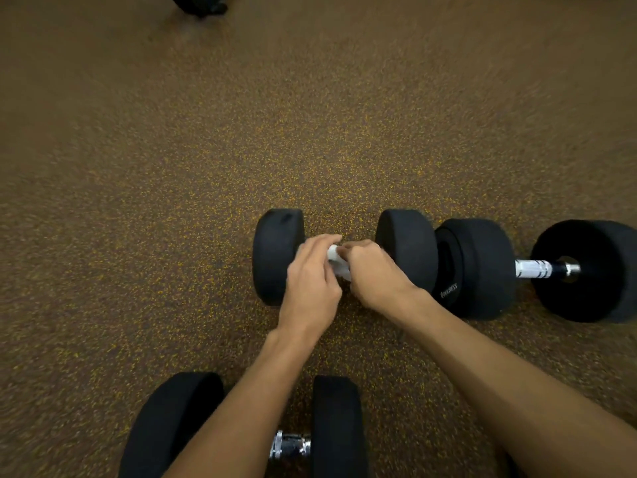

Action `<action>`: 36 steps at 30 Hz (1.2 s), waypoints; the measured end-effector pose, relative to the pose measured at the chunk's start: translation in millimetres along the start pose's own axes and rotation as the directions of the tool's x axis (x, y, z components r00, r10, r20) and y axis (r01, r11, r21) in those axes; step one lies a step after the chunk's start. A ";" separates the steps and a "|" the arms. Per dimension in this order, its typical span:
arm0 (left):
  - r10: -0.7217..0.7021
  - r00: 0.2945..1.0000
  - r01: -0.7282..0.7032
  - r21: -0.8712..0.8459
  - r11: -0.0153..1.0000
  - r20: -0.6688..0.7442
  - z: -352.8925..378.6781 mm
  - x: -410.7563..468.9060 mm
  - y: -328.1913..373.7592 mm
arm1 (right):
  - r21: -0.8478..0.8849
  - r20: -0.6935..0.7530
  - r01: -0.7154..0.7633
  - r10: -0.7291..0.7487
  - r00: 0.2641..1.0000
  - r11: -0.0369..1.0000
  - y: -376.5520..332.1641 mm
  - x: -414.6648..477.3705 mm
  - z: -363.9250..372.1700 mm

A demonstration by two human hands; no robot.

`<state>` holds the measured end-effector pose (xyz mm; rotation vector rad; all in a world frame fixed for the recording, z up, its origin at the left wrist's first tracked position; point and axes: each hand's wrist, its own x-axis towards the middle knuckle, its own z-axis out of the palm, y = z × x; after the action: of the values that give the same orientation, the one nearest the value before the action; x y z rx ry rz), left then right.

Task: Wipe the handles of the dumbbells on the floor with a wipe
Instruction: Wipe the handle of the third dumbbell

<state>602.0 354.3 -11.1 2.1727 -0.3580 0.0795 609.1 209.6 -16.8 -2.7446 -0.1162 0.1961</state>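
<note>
Three black dumbbells lie on the speckled floor. Both my hands are on the middle dumbbell (406, 250). A white wipe (337, 261) is wrapped over its handle, which is hidden under my fingers. My left hand (312, 274) curls over the wipe from the left. My right hand (370, 270) grips the wipe from the right. The right dumbbell (482, 267) shows a bare chrome handle (537, 269). The near dumbbell (339, 429) lies under my left forearm, a piece of its chrome handle (289, 446) showing.
Brown rubber floor (172, 201) with yellow flecks spreads all around the weights. A dark object (203, 5) sits at the top edge, far from me. The middle and right dumbbells touch end to end.
</note>
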 end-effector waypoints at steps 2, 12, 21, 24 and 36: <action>-0.146 0.984 0.147 -0.001 0.989 0.101 9.9 5.7 1.9 | -0.009 0.047 0.016 -0.015 0.999 1.000 0.5 1.7 -0.6; -0.193 0.976 0.182 0.108 0.977 0.098 26.3 17.0 -10.0 | -0.251 0.060 0.165 -0.155 0.986 0.954 19.4 -8.9 -27.2; -0.063 0.998 0.055 0.193 0.980 0.032 41.2 17.4 -23.3 | -0.062 -0.135 0.090 -0.098 0.986 0.994 64.9 12.2 -84.4; -0.049 0.998 0.043 0.233 0.972 0.024 46.7 21.1 -23.7 | 0.101 -0.161 -0.029 0.045 0.986 0.994 70.1 17.2 -77.3; -0.006 0.997 -0.014 0.260 0.965 0.077 44.4 29.3 -17.0 | 0.243 -0.407 -0.114 0.208 0.890 0.963 63.2 9.3 -39.7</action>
<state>631.5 321.3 -45.1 2.4410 -0.4154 0.0472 627.8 137.6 -5.7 -2.5110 0.2425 -0.3379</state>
